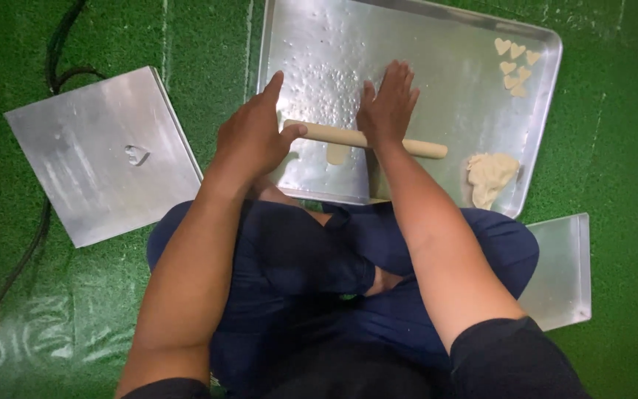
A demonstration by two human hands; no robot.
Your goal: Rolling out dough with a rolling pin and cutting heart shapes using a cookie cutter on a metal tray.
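A wooden rolling pin (422,148) lies across a large metal tray (452,111) on green matting. My left hand (254,133) rests on the pin's left end, fingers spread. My right hand (389,103) presses flat on the pin's middle, palm down. A small flattened piece of dough (337,154) shows just under the pin. A lump of dough (490,176) sits at the tray's right near edge. Several heart-shaped dough pieces (515,66) lie in the tray's far right corner.
A second metal tray (90,177) lies to the left with a small heart-shaped cutter (136,154) on it. Another tray (566,273) sits by my right knee. A black cable (57,59) runs along the left side. Clear plastic sheeting (16,347) lies at lower left.
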